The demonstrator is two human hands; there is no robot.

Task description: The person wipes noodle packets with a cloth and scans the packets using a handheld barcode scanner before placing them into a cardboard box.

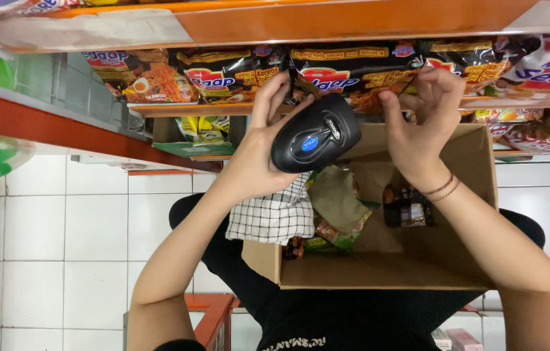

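a black handheld barcode scanner (315, 133) with a blue button is held in the left hand (258, 153), pressed against the palm by the thumb while the fingers (273, 94) are stretched upward and slightly apart, their tips resting on a dark instant noodle packet (346, 71) on the shelf. the scanner appears to be parked in the palm this way so that the same hand can be used on the packets. a black and white checked cloth (273, 218) is seen below the left wrist, draped over the near left corner of the box; whether it is gripped cannot be told.

the right hand (421, 127) is raised to the same row, its fingers (441, 81) curled and drawn together on the lower edge of a packet, which seems to be pinched between thumb and fingertips. 2 thin red cords are worn on the right wrist.

the packets are stood in a row on an orange shelf edge (190, 109), faces outward, likely so that they can be read from the aisle. a second orange shelf (353, 19) runs above it.

an open cardboard box (470, 162) is carried against the body just under the hands, close to the shelf, so that goods lie within reach. inside it, a few loose packets and a crumpled green wrapper (340, 208) are seen. white floor tiles (60, 214) lie to the left.
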